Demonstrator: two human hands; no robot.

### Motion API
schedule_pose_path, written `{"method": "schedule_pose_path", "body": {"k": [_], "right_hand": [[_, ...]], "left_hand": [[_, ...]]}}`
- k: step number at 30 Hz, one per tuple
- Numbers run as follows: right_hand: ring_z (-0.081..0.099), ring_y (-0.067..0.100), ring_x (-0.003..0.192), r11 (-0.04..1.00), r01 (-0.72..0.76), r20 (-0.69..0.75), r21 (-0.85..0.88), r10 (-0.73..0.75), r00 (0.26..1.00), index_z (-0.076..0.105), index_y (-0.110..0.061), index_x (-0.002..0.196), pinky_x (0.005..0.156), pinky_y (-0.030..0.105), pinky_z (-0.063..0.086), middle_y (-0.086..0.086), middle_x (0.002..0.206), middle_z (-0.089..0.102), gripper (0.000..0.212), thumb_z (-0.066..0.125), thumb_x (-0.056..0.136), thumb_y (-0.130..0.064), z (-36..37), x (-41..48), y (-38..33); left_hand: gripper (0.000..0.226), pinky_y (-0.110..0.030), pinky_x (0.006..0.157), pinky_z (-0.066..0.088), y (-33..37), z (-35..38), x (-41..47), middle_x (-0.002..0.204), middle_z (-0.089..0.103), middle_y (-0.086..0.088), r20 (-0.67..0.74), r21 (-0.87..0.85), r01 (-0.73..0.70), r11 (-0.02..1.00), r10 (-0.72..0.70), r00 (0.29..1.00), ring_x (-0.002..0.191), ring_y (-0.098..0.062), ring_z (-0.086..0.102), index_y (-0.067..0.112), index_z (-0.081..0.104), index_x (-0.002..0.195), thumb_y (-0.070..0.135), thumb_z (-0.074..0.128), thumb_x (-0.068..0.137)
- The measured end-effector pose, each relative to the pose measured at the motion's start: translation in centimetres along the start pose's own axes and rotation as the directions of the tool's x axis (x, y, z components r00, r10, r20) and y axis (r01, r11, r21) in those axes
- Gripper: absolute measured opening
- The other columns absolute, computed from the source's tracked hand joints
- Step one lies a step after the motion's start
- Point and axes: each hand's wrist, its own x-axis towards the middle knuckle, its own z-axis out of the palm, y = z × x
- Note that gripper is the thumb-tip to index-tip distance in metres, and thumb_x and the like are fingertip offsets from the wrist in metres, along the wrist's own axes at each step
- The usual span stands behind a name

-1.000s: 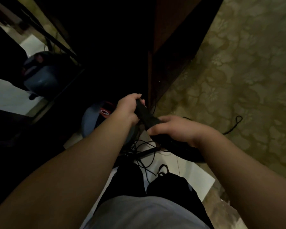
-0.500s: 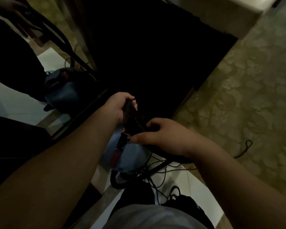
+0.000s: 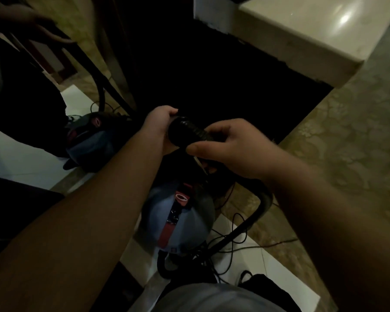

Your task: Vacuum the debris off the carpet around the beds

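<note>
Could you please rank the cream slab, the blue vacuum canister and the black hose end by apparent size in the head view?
1. glossy cream slab
2. round blue vacuum canister
3. black ribbed hose end, though nearest the camera

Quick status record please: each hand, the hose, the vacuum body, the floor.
left hand: grips the end of the hose
right hand: grips the ribbed hose just behind that end
hose: black, held above the vacuum
vacuum: blue canister on the floor below the hands, cords tangled beside it
carpet: patterned, at right; hose not on it
</note>
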Motion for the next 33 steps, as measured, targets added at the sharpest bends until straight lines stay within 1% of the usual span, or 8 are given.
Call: {"method": "schedule_pose_path", "body": {"k": [3, 6, 11, 17, 19, 22, 26, 33], "right_hand": [[0.068, 0.015, 0.073, 0.958, -0.075, -0.063, -0.277, 0.060, 0.996, 0.068, -0.021, 0.107, 0.062, 0.027, 0.053, -0.003, 0.084, 0.067, 0.024, 0.080, 0.090, -0.032, 3.9, 3.2, 3.6], [0.062, 0.016, 0.081, 0.959, -0.094, -0.100, -0.267, 0.070, 0.993, 0.062, -0.024, 0.114, 0.070, 0.030, 0.046, -0.006, 0.089, 0.061, 0.032, 0.079, 0.087, -0.025, 7.3, 5.1, 6.2], [0.063, 0.021, 0.107, 0.918, -0.133, -0.006, -0.374, 0.141, 0.990, 0.051, -0.023, 0.136, 0.090, 0.038, 0.058, 0.001, 0.118, 0.062, 0.068, 0.087, 0.079, -0.034, 10.7, 5.8, 7.6], [0.046, 0.039, 0.139, 0.823, -0.388, -0.068, -0.414, 0.397, 0.915, 0.026, -0.029, 0.163, 0.114, 0.046, 0.045, 0.013, 0.154, 0.041, 0.102, 0.084, 0.081, -0.046, 9.6, 3.6, 12.5], [0.046, 0.034, 0.142, 0.862, -0.347, -0.060, -0.369, 0.351, 0.935, 0.021, -0.025, 0.166, 0.115, 0.039, 0.043, 0.013, 0.159, 0.039, 0.098, 0.081, 0.089, -0.034, 9.5, 3.8, 12.4], [0.052, 0.027, 0.137, 0.893, -0.313, -0.086, -0.324, 0.301, 0.950, 0.029, -0.021, 0.163, 0.104, 0.029, 0.043, 0.010, 0.154, 0.048, 0.085, 0.077, 0.093, -0.024, 8.8, 4.3, 11.6], [0.059, 0.025, 0.129, 0.881, -0.381, -0.103, -0.282, 0.367, 0.925, 0.035, -0.018, 0.161, 0.087, 0.022, 0.042, 0.009, 0.148, 0.055, 0.077, 0.075, 0.095, -0.026, 7.6, 3.7, 11.7], [0.058, 0.025, 0.129, 0.855, -0.442, -0.098, -0.272, 0.432, 0.896, 0.054, -0.015, 0.147, 0.095, 0.026, 0.044, 0.008, 0.143, 0.060, 0.056, 0.073, 0.097, -0.031, 7.1, 1.4, 13.8]], "left_hand": [[0.021, -0.031, 0.064, 0.053, -1.5, -1.9, 1.0, 0.087, 0.067, -0.008, 0.016, 0.144, 0.090, 0.985, -0.093, 0.996, 0.075, -0.023, 0.066, 0.010, 0.064, 0.101, 0.029, 0.062, 0.092], [0.020, -0.034, 0.063, 0.052, -2.9, -3.6, 1.1, 0.093, 0.064, -0.010, -0.049, 0.320, 0.157, 0.934, -0.149, 0.988, 0.085, -0.024, 0.065, 0.012, 0.062, 0.104, 0.027, 0.065, 0.091], [0.010, -0.033, 0.061, 0.052, -2.0, -8.0, 1.6, 0.086, 0.064, -0.011, -0.232, 0.349, 0.020, 0.937, 0.066, 0.970, 0.075, -0.026, 0.065, 0.009, 0.064, 0.094, 0.017, 0.063, 0.089], [0.068, -0.043, 0.090, 0.058, -1.1, -9.9, 2.1, 0.122, 0.066, -0.006, -0.358, 0.442, -0.194, 0.876, 0.371, 0.857, 0.103, -0.026, 0.066, 0.017, 0.055, 0.135, 0.036, 0.081, 0.075], [0.094, -0.044, 0.103, 0.049, -2.1, -8.4, 1.8, 0.145, 0.048, -0.010, -0.280, 0.589, -0.200, 0.783, 0.430, 0.858, 0.123, -0.031, 0.055, 0.029, 0.030, 0.153, 0.042, 0.080, 0.073], [0.097, -0.047, 0.104, 0.042, -3.5, -7.0, 2.2, 0.161, 0.021, -0.018, -0.236, 0.705, -0.150, 0.693, 0.430, 0.872, 0.136, -0.041, 0.041, 0.040, 0.004, 0.159, 0.042, 0.070, 0.089], [0.085, -0.049, 0.107, 0.044, -3.5, -7.3, 3.1, 0.162, 0.022, -0.017, -0.190, 0.775, -0.148, 0.614, 0.451, 0.872, 0.137, -0.041, 0.042, 0.044, 0.000, 0.158, 0.038, 0.059, 0.098], [0.089, -0.037, 0.106, 0.040, -6.2, -6.0, 2.7, 0.161, 0.023, -0.014, -0.006, 0.833, -0.230, 0.503, 0.423, 0.906, 0.138, -0.034, 0.041, 0.035, 0.001, 0.161, 0.030, 0.063, 0.097]]}}
